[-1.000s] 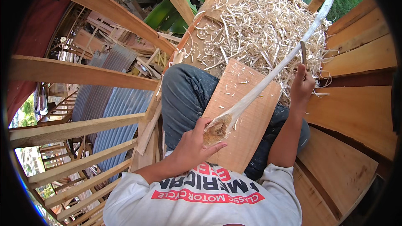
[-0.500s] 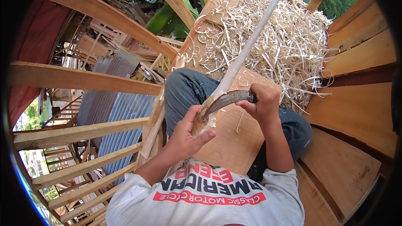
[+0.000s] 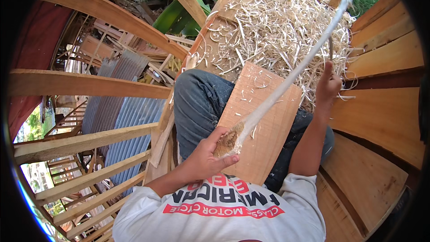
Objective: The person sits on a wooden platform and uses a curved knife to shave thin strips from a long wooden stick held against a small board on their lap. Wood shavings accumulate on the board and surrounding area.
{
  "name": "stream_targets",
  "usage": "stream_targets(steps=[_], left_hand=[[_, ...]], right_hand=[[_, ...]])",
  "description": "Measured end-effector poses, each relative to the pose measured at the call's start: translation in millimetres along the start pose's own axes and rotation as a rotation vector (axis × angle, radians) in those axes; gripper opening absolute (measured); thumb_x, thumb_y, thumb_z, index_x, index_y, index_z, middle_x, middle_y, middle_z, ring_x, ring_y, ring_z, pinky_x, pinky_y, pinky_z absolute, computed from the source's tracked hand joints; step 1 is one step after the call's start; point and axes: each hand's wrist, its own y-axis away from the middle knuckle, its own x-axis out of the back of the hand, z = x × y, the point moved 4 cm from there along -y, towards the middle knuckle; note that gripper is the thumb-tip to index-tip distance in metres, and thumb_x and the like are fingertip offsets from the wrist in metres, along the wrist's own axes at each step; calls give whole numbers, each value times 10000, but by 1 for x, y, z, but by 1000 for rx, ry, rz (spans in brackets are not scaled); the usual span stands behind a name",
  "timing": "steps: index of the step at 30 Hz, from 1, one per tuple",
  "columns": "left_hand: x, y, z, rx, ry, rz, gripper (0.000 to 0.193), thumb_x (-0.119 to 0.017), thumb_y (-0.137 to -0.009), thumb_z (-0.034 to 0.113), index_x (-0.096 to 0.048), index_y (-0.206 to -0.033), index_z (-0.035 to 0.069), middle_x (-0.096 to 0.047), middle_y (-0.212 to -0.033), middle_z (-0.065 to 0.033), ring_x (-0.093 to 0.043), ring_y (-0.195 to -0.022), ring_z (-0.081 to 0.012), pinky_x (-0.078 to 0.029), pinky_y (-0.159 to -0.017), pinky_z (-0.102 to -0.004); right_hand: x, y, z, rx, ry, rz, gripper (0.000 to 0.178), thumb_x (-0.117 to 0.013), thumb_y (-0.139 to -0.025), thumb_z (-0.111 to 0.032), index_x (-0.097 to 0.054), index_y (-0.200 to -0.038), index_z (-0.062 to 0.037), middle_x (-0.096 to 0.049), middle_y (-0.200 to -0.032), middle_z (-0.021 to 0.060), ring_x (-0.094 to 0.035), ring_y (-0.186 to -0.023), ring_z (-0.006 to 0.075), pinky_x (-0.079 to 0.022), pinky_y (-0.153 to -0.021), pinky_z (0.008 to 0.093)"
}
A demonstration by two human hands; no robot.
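My left hand (image 3: 207, 159) is closed round the thick lower end of a long pale wooden pole (image 3: 286, 82). That end has a rough brown patch facing up, with the thumb along its near side. The pole slants up to the far right, over a flat wooden board (image 3: 244, 90) lying across my lap. Out to the right, my right hand (image 3: 328, 87) is closed on a curved knife (image 3: 331, 50), held apart from the pole. Its narrow dark blade shows edge-on beyond the fingers; the handle is hidden in the fist.
Curled wood shavings (image 3: 291, 27) lie heaped on the planks ahead. Wooden rails (image 3: 89, 84) stand at the left, with corrugated metal sheets (image 3: 136, 121) beyond them. Wide planks (image 3: 376, 121) form a wall at the right. My legs (image 3: 199, 112) are folded beside the board.
My right hand has drawn the knife off the pole's lower end and moved far and right. The pole's far end has swung right, and its held end has shifted slightly right.
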Motion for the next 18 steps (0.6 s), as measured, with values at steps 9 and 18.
stream_targets(steps=[9, 18], left_hand=[[29, -15, 9, 26, 201, 83, 438, -621, -880, 257, -403, -1203, 56, -528, -963, -21, -418, -592, 10, -301, -395, -141], [11, -14, 12, -166, 3, 130, 487, -628, -883, 275, -405, -1224, 7, -534, -1019, -63, -472, -977, -99, -382, -866, -255]], right_hand=[[-47, 103, -97, 588, -112, -484, 551, -754, -643, -546, -523, -580, -50, -463, -451, 64, -499, -391, 207, -386, -409, 304], [-37, 78, -74, 536, 90, -279, 677, -652, -626, -703, -458, -537, -61, -420, -441, 52, -463, -381, 220, -365, -399, 325]])
